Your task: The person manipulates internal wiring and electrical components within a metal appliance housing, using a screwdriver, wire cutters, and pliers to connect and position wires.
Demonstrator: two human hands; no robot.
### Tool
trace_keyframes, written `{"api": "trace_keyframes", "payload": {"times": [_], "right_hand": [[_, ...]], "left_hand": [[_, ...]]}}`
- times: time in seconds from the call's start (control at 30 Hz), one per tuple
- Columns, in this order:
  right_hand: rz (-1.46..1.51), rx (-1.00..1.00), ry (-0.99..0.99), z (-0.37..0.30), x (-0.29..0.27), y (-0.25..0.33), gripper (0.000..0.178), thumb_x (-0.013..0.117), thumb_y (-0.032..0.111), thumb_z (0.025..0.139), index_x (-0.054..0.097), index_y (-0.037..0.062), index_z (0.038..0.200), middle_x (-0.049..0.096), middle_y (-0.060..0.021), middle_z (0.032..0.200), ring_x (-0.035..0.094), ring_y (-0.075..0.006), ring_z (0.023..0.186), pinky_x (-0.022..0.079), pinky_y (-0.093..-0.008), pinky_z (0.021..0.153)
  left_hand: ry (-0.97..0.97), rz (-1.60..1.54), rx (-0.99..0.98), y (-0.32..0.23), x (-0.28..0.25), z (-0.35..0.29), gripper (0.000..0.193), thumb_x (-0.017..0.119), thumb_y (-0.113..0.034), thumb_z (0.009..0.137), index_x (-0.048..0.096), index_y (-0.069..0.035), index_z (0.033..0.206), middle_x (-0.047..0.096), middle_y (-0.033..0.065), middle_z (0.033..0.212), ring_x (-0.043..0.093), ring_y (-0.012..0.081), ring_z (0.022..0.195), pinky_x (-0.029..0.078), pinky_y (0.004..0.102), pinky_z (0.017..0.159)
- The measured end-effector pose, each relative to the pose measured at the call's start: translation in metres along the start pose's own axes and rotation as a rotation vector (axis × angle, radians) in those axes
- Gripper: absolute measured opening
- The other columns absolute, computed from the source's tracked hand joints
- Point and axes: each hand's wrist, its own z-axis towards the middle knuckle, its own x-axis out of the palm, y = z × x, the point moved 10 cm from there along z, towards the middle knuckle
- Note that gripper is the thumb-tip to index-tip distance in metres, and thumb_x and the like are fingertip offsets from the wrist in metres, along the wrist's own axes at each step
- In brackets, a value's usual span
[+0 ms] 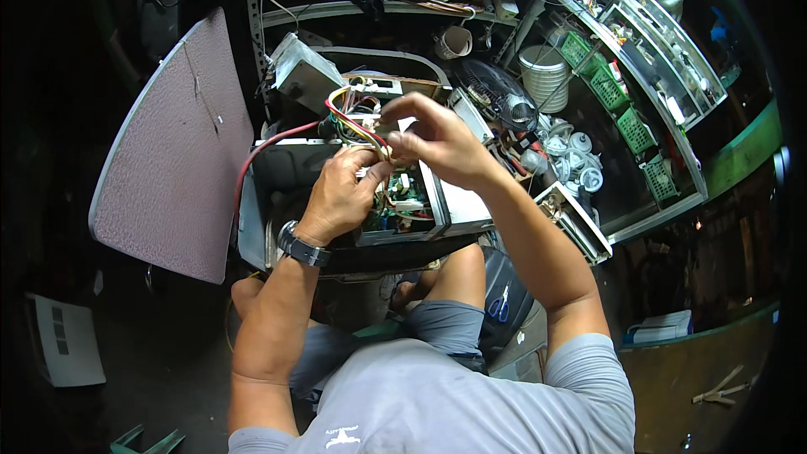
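Over an opened appliance housing [437, 202], a bundle of red, yellow and dark wires [346, 120] arches up and comes down to my hands. My left hand [340, 189], with a dark watch on its wrist, is closed in a pinch on the lower end of these wires. My right hand [441, 141] hovers just right of the bundle. Its fingers are curved and apart, the thumb close to the wires, and a gap shows between thumb and forefinger. Below both hands lies a green circuit board [403, 193] with small parts. The wire ends are hidden by my fingers.
A large pinkish panel [172, 155] stands to the left, and a thick red cable [269, 141] runs beside it. A metal box [307, 76] sits behind. To the right are a black fan [496, 97], a white bucket [545, 78], clear plastic parts [572, 155] and green baskets [609, 87].
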Motion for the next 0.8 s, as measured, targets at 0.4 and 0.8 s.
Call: {"api": "trace_keyframes", "payload": {"times": [0.4, 0.8], "right_hand": [[-0.799, -0.104, -0.161, -0.091, 0.006, 0.017, 0.021, 0.081, 0.020, 0.091, 0.071, 0.0052, 0.102, 0.067, -0.0126, 0.106, 0.067, -0.0343, 0.102, 0.054, -0.0447, 0.090], [-1.083, -0.105, -0.267, -0.055, 0.046, 0.012, 0.021, 0.080, 0.026, 0.085, 0.073, 0.0069, 0.091, 0.065, -0.0114, 0.095, 0.064, -0.0342, 0.094, 0.050, -0.0458, 0.082]], "left_hand": [[0.175, -0.087, -0.280, 0.008, 0.013, -0.003, 0.021, 0.062, -0.011, 0.107, 0.064, 0.001, 0.124, 0.075, 0.0115, 0.105, 0.070, 0.0172, 0.096, 0.056, 0.0334, 0.088], [0.139, -0.241, -0.410, 0.034, 0.014, 0.007, 0.025, 0.064, -0.021, 0.109, 0.069, 0.004, 0.108, 0.070, 0.0038, 0.091, 0.061, 0.0072, 0.082, 0.053, 0.0278, 0.073]]}}
